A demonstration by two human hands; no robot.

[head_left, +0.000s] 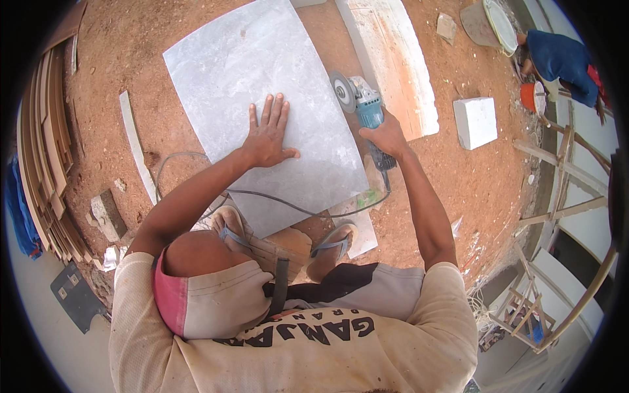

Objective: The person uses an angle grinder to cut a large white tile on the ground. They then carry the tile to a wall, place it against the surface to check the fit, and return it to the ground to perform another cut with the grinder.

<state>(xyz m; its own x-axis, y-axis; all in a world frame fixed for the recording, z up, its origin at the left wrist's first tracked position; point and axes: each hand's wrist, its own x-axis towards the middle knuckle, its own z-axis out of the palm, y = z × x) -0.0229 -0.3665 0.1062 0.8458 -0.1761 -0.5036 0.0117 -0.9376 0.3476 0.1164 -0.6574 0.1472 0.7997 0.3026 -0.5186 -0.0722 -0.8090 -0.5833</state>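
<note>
A large grey tile (262,59) lies before me, its near corner close to my sandalled feet. My left hand (269,134) rests flat on its upper face with the fingers spread. In my right hand (388,136) is a teal angle grinder (370,112), gripped round the body. Its round cutting disc (343,92) stands at the tile's right edge; whether it touches the tile I cannot tell. From the grinder's rear a dark cord (288,204) runs across the near part of the tile and loops off to the left.
A long white block (393,65) lies right of the tile, with a smaller white block (476,122) farther right. Stacked brown boards (49,144) and a narrow strip (135,141) are at left. Another person (563,65) bends near a bucket (485,26) and an orange pail (532,96).
</note>
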